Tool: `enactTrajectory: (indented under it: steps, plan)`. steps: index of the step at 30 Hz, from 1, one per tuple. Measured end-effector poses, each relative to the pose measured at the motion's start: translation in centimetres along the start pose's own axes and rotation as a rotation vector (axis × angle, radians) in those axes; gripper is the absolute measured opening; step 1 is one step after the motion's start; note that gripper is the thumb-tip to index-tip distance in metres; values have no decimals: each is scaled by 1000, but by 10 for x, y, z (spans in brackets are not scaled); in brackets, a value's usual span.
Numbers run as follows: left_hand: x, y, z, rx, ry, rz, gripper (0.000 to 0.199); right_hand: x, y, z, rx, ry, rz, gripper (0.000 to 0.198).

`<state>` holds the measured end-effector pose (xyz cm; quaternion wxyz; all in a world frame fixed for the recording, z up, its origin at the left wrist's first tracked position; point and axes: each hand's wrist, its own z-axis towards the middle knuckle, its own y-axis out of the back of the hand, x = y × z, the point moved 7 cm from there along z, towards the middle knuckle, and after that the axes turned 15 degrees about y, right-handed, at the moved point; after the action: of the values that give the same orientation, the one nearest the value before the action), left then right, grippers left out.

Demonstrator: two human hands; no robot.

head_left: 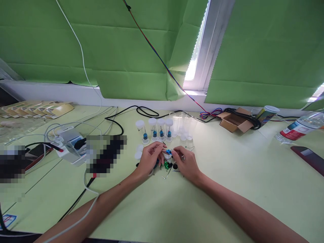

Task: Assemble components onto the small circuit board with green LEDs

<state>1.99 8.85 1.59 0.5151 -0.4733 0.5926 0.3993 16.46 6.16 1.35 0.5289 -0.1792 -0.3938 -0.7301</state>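
We hold with our left hand (151, 155) and our right hand (186, 163), both narrowly pinched, the small shiny blue part (168, 152), which is near 4 clear cylindrical tubes (153, 129) with round white caps (152, 120)

Glossy metal, clear plastic, matt card

The small blue part (168, 152) has a glossy, metallic-looking surface. The clear cylindrical tubes (161, 127) look like smooth, shiny plastic, their round white caps (152, 120) more matt. The thin, bent silver rod (168, 173) looks like metal. The pale green tabletop (227, 158) is smooth; the open brown box (228, 125) is matt cardboard; the large green blinds (270, 50) resemble creased, matt cloth.
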Motion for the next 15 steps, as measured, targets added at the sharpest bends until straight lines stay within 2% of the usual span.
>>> enactTrajectory:
  steps: [6, 15]
  plan:
    - [0, 0, 1, -5, 3, -7, 27, 5, 0, 1, -11, 42, 17, 18]
    - [0, -1, 0, -1, 11, 19, 27, -1, -2, 1, 27, 3, -24, 30]
